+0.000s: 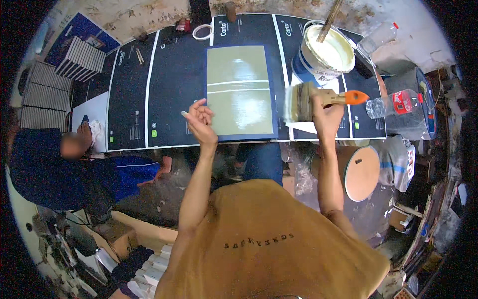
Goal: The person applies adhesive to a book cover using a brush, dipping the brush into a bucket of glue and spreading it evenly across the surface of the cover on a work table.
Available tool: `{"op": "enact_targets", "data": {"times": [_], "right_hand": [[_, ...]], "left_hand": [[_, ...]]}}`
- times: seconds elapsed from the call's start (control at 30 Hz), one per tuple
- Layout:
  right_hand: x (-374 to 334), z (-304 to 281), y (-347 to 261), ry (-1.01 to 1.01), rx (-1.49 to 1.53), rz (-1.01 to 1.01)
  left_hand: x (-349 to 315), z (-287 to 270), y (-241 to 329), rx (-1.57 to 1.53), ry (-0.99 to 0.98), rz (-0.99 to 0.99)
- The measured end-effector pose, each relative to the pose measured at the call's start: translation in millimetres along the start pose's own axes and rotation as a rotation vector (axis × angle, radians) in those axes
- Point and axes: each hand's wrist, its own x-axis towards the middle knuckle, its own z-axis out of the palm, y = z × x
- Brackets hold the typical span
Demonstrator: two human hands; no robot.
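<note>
- Work piece: blue sheet [241, 137] w/ two olive panels, the upper panel [236, 64] and the lower panel [240, 113], lies flat on the dark table [179, 74], approx. in front of the person.
- Between the panels: two white lines w/ a narrow olive strip [241, 87], running across.
- Done, as I judge: both panels are shiny, esp. the lower one, so prob. a wet coat is on most of the surface. If every corner is covered, I can't tell from this view.
- R hand [327, 113]: fingers are gripping the wide brush [304, 102] close to its metal band. Bristles point to the L and look white at the tip, so prob. loaded. Brush is just beside the R edge of the sheet; its height can't be told.
- L hand [200, 121]: fingers loosely curled, nothing in them, by the L edge of the sheet; touching or not, can't tell.
- Supply: bucket [309, 69] w/ white stuff and a stick [329, 21] in it, far R of the table.
- Left, my guess: maybe a touch-up of thin spots, then next step after coating. Nothing is laid on the panels yet. Blue margins turned over the panel edges or not: can't tell.
</note>
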Motion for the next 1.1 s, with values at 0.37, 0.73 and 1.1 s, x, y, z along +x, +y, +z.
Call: {"op": "enact_targets", "data": {"times": [0.37, 0.73, 1.1], "right_hand": [[-52, 45, 19, -0.341, -0.119, -0.061], [-56, 53, -38, -0.300, 0.001, -0.081], [-35, -11, -53, -0.070, -0.002, -0.064]], "left_hand": [[2, -2, -7, -0.057, -0.002, -0.009], [1, 3, -2, 0.017, -0.042, 0.031], [-1, 7, 2, 0.055, -0.042, 0.037]]}}
